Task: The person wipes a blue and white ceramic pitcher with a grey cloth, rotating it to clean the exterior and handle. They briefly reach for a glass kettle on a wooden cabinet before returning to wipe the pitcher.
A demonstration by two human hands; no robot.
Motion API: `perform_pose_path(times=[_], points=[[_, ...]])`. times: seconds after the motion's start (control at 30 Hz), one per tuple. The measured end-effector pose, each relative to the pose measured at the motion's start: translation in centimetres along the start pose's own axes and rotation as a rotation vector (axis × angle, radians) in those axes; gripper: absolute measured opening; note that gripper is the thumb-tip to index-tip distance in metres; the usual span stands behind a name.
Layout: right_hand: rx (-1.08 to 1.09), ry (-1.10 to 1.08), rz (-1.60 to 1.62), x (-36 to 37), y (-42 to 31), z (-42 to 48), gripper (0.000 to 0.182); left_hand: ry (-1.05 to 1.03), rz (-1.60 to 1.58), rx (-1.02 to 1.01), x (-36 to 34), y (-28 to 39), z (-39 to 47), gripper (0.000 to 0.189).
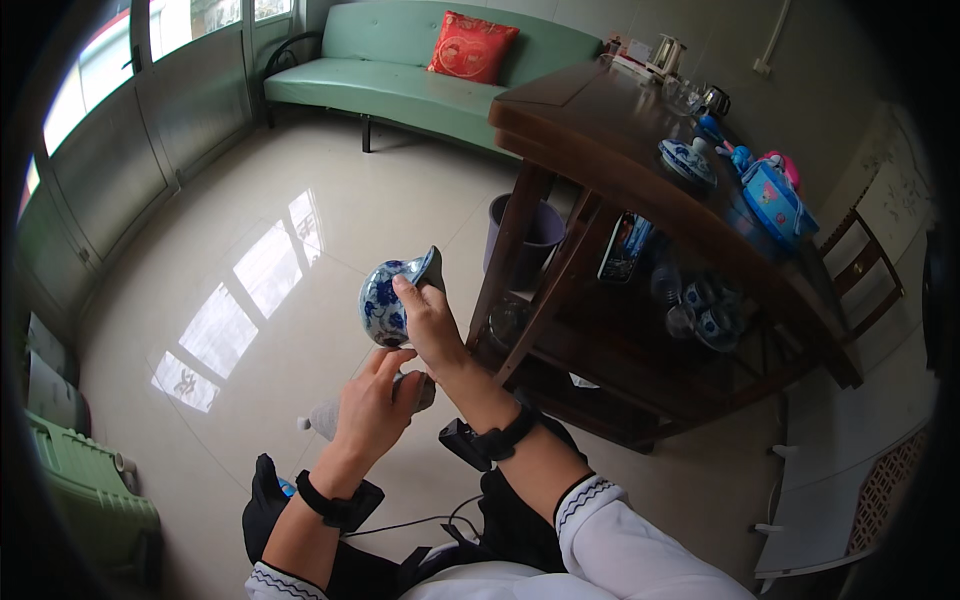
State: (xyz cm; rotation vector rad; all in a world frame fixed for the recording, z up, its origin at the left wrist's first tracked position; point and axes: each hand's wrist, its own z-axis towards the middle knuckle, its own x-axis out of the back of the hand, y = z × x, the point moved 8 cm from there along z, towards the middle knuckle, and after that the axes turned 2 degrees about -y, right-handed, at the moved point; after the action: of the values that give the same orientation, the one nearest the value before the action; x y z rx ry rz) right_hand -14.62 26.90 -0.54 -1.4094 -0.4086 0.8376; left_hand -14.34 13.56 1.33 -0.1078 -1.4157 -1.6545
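Observation:
My right hand (429, 311) grips a blue-and-white floral porcelain vessel (384, 304) by its flared rim, the thumb on its outer side. The vessel is tilted, held in the air over the floor. Just below its base is my left hand (379, 401), fingers bent, holding a grey cloth (420, 390) that shows between thumb and fingers. A grey thing with a small pale knob (322, 420) shows behind that hand; whether it is part of the cloth cannot be told. On the wooden table at the right lies a matching porcelain lid (686, 161).
The dark wooden table (585, 169) holds a blue bag (776, 202), glassware and a kettle. Porcelain cups (712, 319) and a phone (625, 247) rest beneath its top. A purple bin (544, 229) stands by its leg. Beyond are a green sofa (390, 86) and red cushion (471, 49).

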Motion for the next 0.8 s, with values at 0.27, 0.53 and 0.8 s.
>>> perform_pose_path(times=[0.27,0.53,0.8], points=[[-0.195,-0.076,0.136,-1.1,0.5,-1.3,0.028,-0.213,0.097,0.066,-3.6,-1.4,-0.7,0.022],[-0.159,-0.171,0.103,-2.1,1.7,-1.0,0.028,-0.176,-0.158,0.342,-4.2,-3.8,-0.4,0.027],[0.049,-0.240,-0.264,-3.5,-1.6,-2.2,0.032,-0.025,-0.271,0.335,-4.1,-5.1,-0.9,0.027]])
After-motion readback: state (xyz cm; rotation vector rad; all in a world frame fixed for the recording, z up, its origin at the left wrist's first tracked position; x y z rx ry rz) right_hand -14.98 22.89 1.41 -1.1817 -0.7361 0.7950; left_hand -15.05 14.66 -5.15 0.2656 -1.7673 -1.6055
